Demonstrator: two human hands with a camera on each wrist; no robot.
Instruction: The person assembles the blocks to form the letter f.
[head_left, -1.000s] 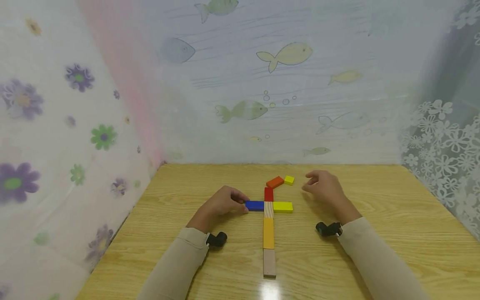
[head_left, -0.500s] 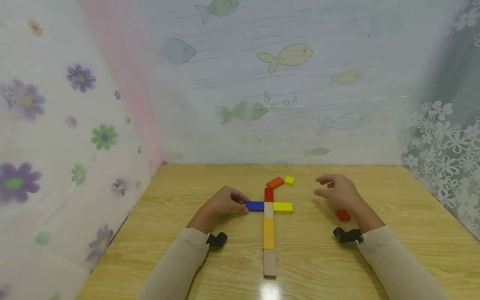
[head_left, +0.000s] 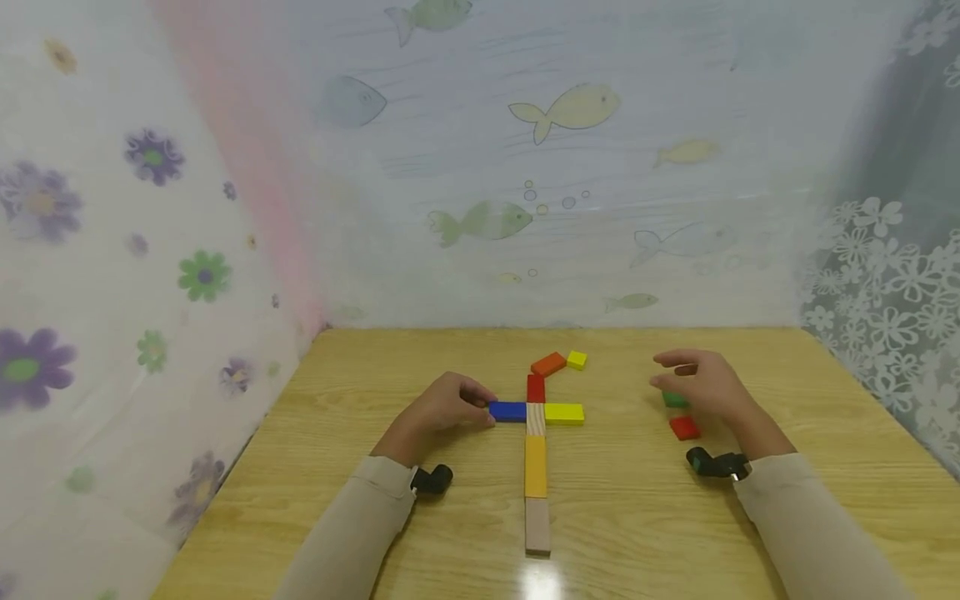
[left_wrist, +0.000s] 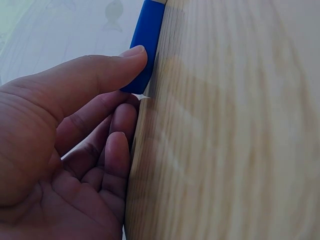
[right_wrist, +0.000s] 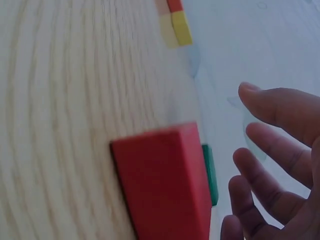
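Note:
My left hand [head_left: 442,408] pinches the outer end of a blue block [head_left: 508,412] between thumb and fingers; the left wrist view shows the thumb across the blue block [left_wrist: 142,62]. That block's other end meets a striped wooden block [head_left: 536,419], with a yellow block [head_left: 564,414] on the opposite side. On the right, my right hand [head_left: 708,387] hovers with loosely bent fingers and nothing in its grasp. Beneath it lies a green block [head_left: 675,400], partly covered by the hand. A red block [head_left: 684,428] sits just nearer, large in the right wrist view.
Below the striped block run an orange-yellow block [head_left: 536,467] and a pale brown block [head_left: 537,525]. Above it are a small red block [head_left: 536,388], a slanted orange block [head_left: 548,364] and a small yellow block [head_left: 577,360]. A fish-patterned curtain [head_left: 480,283] hangs behind the table.
My right hand has moved right, away from the row of blocks, uncovering the red block and then part of the green one. The left hand stays on the blue block.

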